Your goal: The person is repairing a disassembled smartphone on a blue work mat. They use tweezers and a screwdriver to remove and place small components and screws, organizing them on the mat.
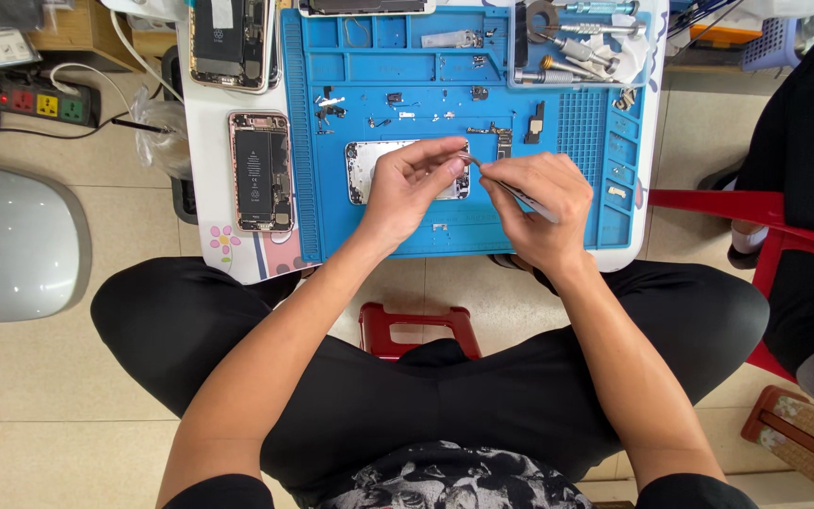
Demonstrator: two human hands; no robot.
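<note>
Two hands meet over the opened phone shell lying on the blue repair mat, and the whole thing turns on the shell's upper right corner. The shell lies with its long axis running left to right across the mat, most of its right half hidden under the fingers. The left hand comes in from the left, thumb and forefinger pinched together right at that corner, though what sits between them is too small to make out. The right hand is curled shut around a pair of slim metal tweezers, held like a pen, the tips slanting up and left to meet the left fingertips. So the working spot lies just left of the right hand and directly under the left one, both equally close. Loose screws and small parts dot the mat beyond, and another opened phone rests on the white tabletop to the left.
</note>
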